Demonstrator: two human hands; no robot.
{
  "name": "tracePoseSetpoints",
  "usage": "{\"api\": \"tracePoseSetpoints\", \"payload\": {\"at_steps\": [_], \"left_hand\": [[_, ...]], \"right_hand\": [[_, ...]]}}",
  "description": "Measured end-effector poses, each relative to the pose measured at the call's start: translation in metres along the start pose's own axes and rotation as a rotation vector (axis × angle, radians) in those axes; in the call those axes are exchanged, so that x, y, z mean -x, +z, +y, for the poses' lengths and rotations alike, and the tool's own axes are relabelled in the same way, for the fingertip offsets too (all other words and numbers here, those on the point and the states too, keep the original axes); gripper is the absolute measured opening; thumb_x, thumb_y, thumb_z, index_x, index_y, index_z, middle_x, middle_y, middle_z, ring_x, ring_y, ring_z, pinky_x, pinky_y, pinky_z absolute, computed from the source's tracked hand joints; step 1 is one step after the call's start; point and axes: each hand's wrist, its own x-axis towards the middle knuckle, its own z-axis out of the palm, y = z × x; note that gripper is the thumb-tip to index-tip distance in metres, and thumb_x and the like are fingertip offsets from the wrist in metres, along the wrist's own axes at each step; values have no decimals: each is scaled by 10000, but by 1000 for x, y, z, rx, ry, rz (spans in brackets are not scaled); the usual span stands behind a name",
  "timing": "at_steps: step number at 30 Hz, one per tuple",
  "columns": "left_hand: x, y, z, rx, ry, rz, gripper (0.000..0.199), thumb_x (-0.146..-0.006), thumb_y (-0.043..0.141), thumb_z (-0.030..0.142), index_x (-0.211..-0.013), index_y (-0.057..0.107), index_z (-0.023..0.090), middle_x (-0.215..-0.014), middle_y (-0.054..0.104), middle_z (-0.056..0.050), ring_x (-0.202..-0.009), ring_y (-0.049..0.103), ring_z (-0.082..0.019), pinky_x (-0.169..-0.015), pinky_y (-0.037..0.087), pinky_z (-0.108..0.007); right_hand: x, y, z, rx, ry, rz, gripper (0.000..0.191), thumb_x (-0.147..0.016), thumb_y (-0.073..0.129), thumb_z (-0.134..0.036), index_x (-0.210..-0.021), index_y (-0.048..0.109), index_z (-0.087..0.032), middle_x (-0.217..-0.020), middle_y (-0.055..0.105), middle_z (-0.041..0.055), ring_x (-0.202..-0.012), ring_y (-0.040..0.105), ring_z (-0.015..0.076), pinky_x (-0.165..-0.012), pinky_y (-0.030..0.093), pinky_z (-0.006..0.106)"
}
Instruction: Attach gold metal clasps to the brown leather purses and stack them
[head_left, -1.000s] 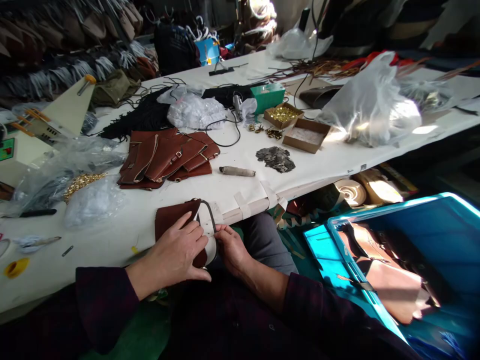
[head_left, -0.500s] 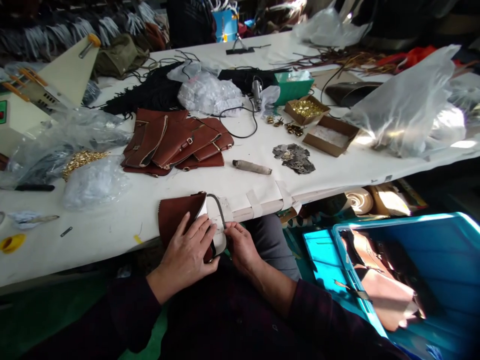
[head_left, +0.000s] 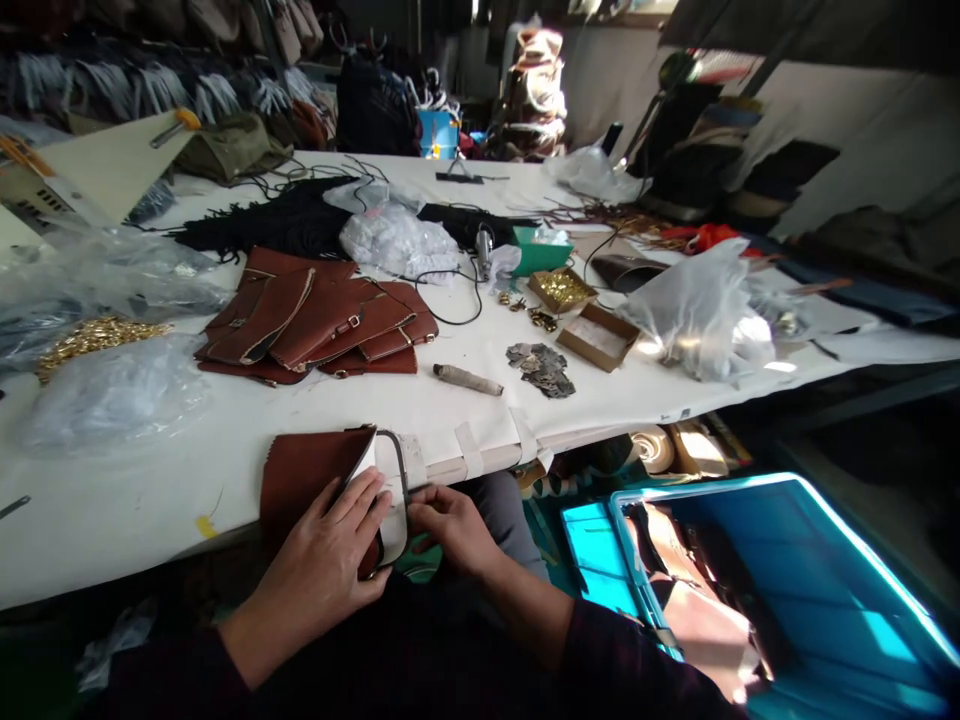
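A brown leather pouch lies at the table's front edge, its lower end overhanging. Its flap is folded open, showing a white lining with a dark rounded border. My left hand grips the pouch, fingers laid across the lining and thumb at the lower edge. At the border's right side, my right hand is closed in a pinch on the edge; its fingertips partly hide that spot. Beyond the pouch lies a pile of similar brown leather pouches with small buckles.
A short grey roll lies near flat metal pieces. Behind are small cardboard boxes, plastic bags and gold-coloured hardware. Below right stands a blue bin holding leather pieces.
The view has tilted up and shifted, so the scene appears lower and further left. Both hands stay on the pouch; my right hand keeps its pinch at the border with little visible change.
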Motion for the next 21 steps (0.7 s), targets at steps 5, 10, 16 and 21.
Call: {"api": "tracePoseSetpoints", "payload": {"at_steps": [5,10,16,21], "left_hand": [[3,10,-1,14,8,76,812,-779,795,697,-1399,675,187,-1593,570,-169,-1515,475,-370,-1282,317,-556],[4,14,-7,44,52,139,703,-833,774,632,-1367,692,181,-1543,615,-180,-1499,494,-372,-1255,358,-551],[5,19,-13,97,56,174,689,-818,799,521,-1404,666,185,-1567,599,-156,-1486,514,-358,-1255,355,-548],[7,15,-17,111,55,159,714,-812,794,483,-1428,652,152,-1567,599,-163,-1481,518,-363,-1279,344,-535]], "right_hand": [[-10,-79,-89,742,-465,342,223,-896,711,-435,-965,778,-234,-891,772,30,-829,696,205,-774,523,318],[-82,-148,-185,1117,-529,676,221,-903,673,-321,-1060,791,-221,-1145,771,117,-990,709,264,-869,512,373],[-153,-168,-219,1197,-415,734,127,-831,799,-279,-904,768,-180,-1073,765,192,-1035,695,327,-863,495,430],[-163,-170,-223,1214,-347,724,200,-932,776,-371,-932,730,-176,-1061,753,114,-999,681,246,-923,545,432]]}}
